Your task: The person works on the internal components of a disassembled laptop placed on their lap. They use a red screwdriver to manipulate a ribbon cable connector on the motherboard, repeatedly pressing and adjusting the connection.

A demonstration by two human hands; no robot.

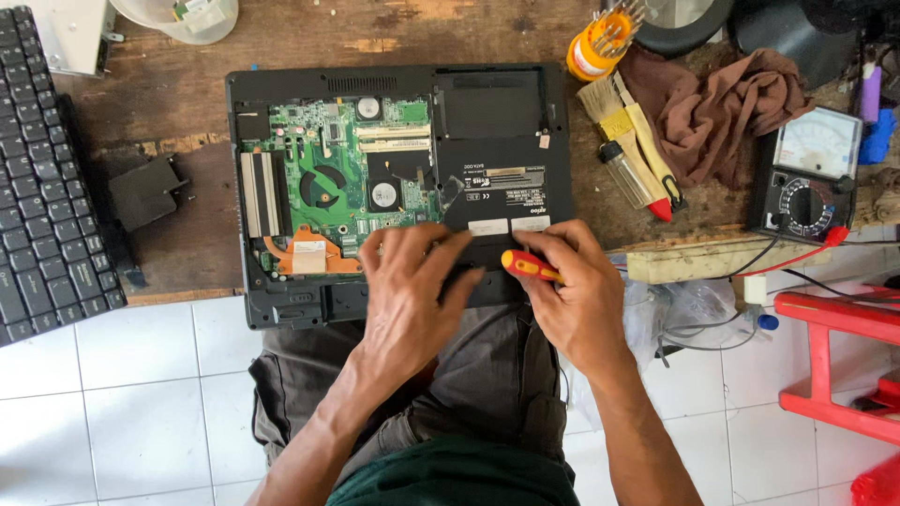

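The right hand's (pixel 574 298) grip is clenched around a red-and-yellow screwdriver (pixel 531 267) at the near edge of the opened laptop (pixel 506 150) on the wooden desk (pixel 178 112), while the left hand (pixel 412 300) lies flat, seemingly grasping nothing, beside the green circuit board (pixel 347 173).

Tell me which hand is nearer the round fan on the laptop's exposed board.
Left. The left hand rests on the laptop's near edge, just right of and below the fan. The right hand, gripping a red-and-yellow screwdriver, sits farther right.
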